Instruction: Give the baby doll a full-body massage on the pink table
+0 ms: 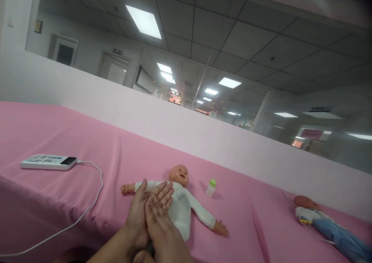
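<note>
My left hand [138, 212] is turned palm up with its fingers stretched out. Across its palm lie the straight fingers of my right hand [165, 228], whose back faces up. Nothing shows between the two palms, though their touching faces are partly hidden. Just beyond them a baby doll [183, 203] in a white long-sleeved top lies on its back, arms spread wide; my hands cover part of its body and one sleeve. To the doll's right, a small clear bottle [210, 189] with a green cap stands upright.
A pink cloth [232, 208] covers the table. On the left lies a white power bank [49, 162] with a white cable [97, 195] trailing off the front. At far right rests a second doll [328, 222] in blue, thin tubing on it. Behind runs a low wall [162, 119] below a mirror or window.
</note>
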`<state>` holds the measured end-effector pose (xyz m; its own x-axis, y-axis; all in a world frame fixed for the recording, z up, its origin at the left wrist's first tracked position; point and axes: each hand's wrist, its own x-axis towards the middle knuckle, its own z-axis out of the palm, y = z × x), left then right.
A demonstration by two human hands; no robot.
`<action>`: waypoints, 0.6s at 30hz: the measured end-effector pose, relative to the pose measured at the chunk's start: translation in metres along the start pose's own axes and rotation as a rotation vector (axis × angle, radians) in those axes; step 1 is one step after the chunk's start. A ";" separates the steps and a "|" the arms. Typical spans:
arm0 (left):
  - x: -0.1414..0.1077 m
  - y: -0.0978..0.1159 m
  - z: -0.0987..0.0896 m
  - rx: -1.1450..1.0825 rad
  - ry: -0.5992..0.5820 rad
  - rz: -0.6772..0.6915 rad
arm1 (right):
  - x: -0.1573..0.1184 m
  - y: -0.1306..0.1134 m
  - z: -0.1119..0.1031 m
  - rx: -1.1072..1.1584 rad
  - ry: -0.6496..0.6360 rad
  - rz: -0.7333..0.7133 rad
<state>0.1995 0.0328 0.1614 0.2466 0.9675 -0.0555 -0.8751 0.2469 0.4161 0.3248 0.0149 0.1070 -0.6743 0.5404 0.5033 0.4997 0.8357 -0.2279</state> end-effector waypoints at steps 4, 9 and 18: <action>-0.010 0.000 0.010 -0.010 0.021 -0.020 | 0.000 -0.013 -0.028 0.017 -0.024 0.021; -0.010 0.013 0.016 0.057 0.019 0.014 | -0.013 -0.012 -0.027 -0.022 -0.002 0.081; 0.007 0.011 -0.003 0.013 -0.195 -0.020 | -0.014 -0.021 -0.006 -0.052 -0.012 -0.050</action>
<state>0.1904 0.0422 0.1628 0.3410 0.9333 0.1124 -0.8640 0.2641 0.4286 0.3271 -0.0110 0.1091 -0.7056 0.4995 0.5026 0.4923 0.8557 -0.1593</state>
